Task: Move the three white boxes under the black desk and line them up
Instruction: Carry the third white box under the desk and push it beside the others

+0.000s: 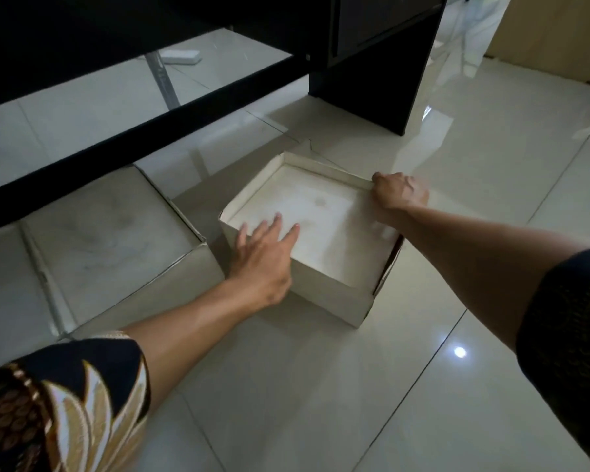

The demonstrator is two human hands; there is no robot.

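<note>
An open, empty white box [324, 229] stands on the tiled floor just in front of the black desk [150, 107], turned at an angle. My right hand [401, 190] grips its far right rim. My left hand [264, 257] rests with spread fingers on its near left corner. To the left, a second white box [113, 233] sits partly under the desk's front bar, and a third white box [4, 274] stands against it at the far left edge.
The desk's black side panel [378, 76] stands on the floor behind and right of the open box. A small white object [181, 56] lies on the floor far under the desk, beside a thin metal leg [164, 80]. Glossy tiles spread to the right.
</note>
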